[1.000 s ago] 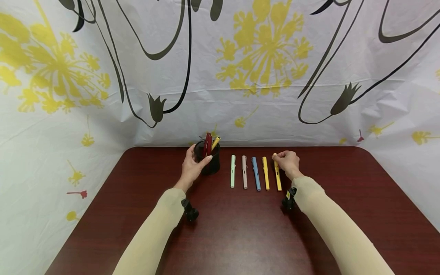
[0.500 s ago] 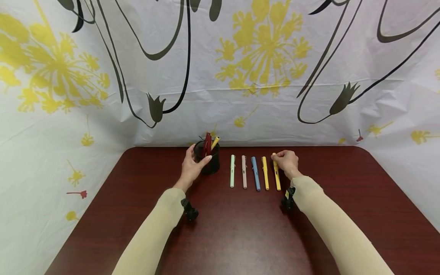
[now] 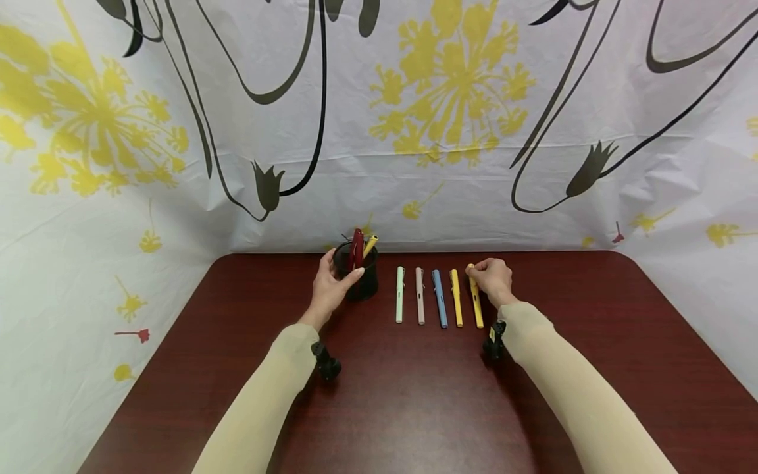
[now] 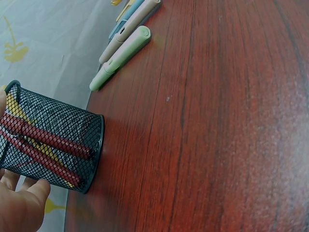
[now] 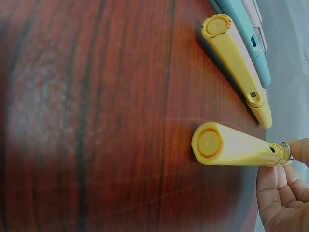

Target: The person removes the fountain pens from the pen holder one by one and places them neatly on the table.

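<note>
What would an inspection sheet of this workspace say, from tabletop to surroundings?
Surface: dark red wood-grain table
Things in use: black mesh cup holding red pens and a yellow pen; in a row, green pen, pinkish pen, blue pen, inner yellow pen, outer yellow pen
Clutter: nothing seen
Hands: left hand grips the cup; right hand pinches the outer yellow pen
Cables: nothing seen
Surroundings: white sheet with yellow and dark plant prints
</note>
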`<act>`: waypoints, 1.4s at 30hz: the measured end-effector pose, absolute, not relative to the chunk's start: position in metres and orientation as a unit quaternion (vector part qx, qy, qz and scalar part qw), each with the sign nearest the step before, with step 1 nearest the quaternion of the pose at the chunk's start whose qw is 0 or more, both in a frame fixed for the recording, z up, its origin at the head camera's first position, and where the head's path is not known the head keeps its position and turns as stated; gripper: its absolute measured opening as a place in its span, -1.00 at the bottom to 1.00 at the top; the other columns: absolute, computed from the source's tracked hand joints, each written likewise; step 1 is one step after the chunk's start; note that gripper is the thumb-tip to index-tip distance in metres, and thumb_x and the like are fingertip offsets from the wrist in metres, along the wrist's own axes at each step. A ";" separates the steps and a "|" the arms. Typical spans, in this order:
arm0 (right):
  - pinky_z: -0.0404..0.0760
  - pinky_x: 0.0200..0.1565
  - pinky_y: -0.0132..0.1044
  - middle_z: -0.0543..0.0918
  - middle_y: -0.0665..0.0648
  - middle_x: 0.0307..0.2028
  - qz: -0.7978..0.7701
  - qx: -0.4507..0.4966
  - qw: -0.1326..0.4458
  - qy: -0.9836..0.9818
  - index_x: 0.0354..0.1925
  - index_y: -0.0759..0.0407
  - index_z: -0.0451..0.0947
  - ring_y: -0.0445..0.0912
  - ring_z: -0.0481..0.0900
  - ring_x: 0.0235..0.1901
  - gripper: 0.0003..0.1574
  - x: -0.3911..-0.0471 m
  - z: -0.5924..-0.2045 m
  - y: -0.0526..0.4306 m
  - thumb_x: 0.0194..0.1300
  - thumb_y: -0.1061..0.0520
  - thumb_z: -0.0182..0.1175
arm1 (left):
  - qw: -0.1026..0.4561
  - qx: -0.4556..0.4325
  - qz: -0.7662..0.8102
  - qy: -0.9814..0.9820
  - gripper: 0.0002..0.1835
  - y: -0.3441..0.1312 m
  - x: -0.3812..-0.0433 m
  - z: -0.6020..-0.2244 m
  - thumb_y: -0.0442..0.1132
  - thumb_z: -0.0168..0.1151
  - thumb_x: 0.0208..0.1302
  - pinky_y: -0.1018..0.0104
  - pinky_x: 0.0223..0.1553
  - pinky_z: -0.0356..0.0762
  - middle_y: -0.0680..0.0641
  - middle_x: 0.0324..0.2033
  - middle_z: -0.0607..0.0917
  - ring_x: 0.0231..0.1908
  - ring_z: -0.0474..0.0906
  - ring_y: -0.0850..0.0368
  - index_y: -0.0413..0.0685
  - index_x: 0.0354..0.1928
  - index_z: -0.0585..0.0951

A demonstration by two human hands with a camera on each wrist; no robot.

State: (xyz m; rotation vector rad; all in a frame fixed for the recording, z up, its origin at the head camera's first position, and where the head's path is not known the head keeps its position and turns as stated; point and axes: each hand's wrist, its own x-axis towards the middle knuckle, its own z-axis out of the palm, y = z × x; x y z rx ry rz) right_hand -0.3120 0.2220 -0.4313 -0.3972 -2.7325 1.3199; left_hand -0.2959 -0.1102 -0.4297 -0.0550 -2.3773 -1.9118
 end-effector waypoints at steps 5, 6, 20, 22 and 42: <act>0.46 -0.48 -0.33 0.58 0.12 -0.44 0.426 -0.127 0.040 -0.895 -0.22 0.33 0.59 -0.12 0.50 -0.52 -0.69 -0.312 -0.430 0.222 0.31 0.06 0.18 | 0.042 -0.016 -0.625 -0.779 -0.13 -0.110 -0.296 -0.431 -0.03 0.32 0.18 0.05 0.27 0.29 -0.13 0.36 0.26 0.36 0.18 0.00 0.09 0.44 0.06; 0.46 -0.49 -0.33 0.58 0.10 -0.45 0.425 -0.127 0.041 -0.895 -0.23 0.33 0.59 -0.12 0.50 -0.53 -0.69 -0.312 -0.430 0.222 0.30 0.06 0.18 | 0.042 -0.016 -0.625 -0.779 -0.12 -0.110 -0.296 -0.431 -0.03 0.32 0.18 0.05 0.27 0.28 -0.14 0.37 0.25 0.37 0.17 0.00 0.08 0.44 0.06; 0.46 -0.45 -0.28 0.60 0.19 -0.37 0.408 -0.131 0.051 -0.902 -0.29 0.31 0.57 -0.10 0.48 -0.52 -0.72 -0.314 -0.434 0.220 0.29 0.06 0.19 | 0.044 -0.018 -0.624 -0.780 -0.11 -0.111 -0.298 -0.431 -0.04 0.33 0.17 0.04 0.28 0.27 -0.14 0.37 0.26 0.37 0.17 0.00 0.03 0.44 0.06; 0.46 -0.44 -0.26 0.60 0.20 -0.36 0.408 -0.129 0.053 -0.902 -0.30 0.32 0.56 -0.09 0.48 -0.52 -0.72 -0.314 -0.435 0.220 0.29 0.07 0.19 | 0.045 -0.019 -0.624 -0.780 -0.11 -0.111 -0.298 -0.432 -0.04 0.32 0.18 0.03 0.28 0.27 -0.16 0.36 0.25 0.37 0.17 -0.02 0.01 0.45 0.05; 0.45 -0.42 -0.24 0.60 0.22 -0.35 0.395 -0.130 0.061 -0.907 -0.30 0.33 0.58 -0.09 0.45 -0.54 -0.73 -0.314 -0.437 0.218 0.28 0.09 0.20 | 0.044 -0.021 -0.623 -0.781 -0.07 -0.111 -0.299 -0.434 -0.02 0.33 0.17 0.06 0.28 0.27 -0.13 0.38 0.22 0.38 0.15 0.01 0.02 0.46 0.02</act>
